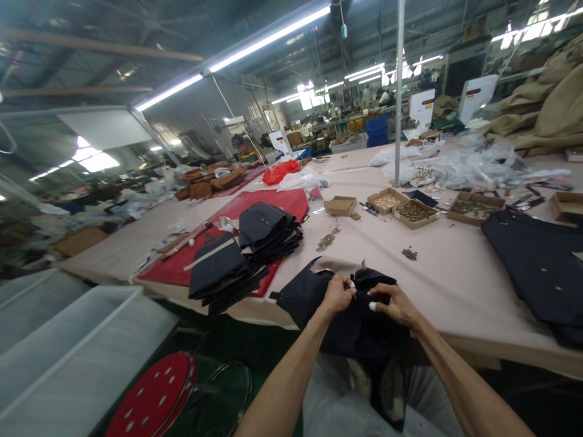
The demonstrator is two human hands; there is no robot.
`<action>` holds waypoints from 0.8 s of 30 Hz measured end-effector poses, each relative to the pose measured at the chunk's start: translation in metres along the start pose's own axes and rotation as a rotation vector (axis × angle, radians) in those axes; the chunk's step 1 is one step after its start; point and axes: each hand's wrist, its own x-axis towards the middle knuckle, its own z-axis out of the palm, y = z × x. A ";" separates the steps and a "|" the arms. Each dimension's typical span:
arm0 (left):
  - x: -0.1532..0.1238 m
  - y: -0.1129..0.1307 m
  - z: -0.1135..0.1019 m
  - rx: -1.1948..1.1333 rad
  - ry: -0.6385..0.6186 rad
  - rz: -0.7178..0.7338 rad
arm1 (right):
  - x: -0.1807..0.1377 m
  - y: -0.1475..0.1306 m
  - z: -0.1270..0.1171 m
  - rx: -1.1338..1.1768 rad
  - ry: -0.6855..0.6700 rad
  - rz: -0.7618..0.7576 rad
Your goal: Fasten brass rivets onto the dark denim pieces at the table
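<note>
A dark navy garment piece (310, 300) lies over the near edge of the pale table (455, 285) and hangs into my lap. My left hand (337, 293) pinches its cloth near the top, fingers closed on the fabric. My right hand (395, 304) rests on the same piece just to the right and grips it with the fingertips, which wear white tips or tape. A beige lining flap (339, 265) shows at the garment's upper edge. A small pile of metal fittings (409, 254) sits just beyond my hands.
Stacks of dark fabric pieces (248, 252) lie on a red mat (268, 209) to the left. Open cardboard boxes of brass fittings (412, 211) stand mid-table. More dark cloth (537, 267) lies right. A red stool (152, 397) and white bins (68, 352) are at lower left. A person (243, 149) sits far back.
</note>
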 end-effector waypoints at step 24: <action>-0.010 0.022 0.017 -0.512 -0.142 -0.383 | 0.003 -0.011 -0.006 0.068 -0.006 -0.012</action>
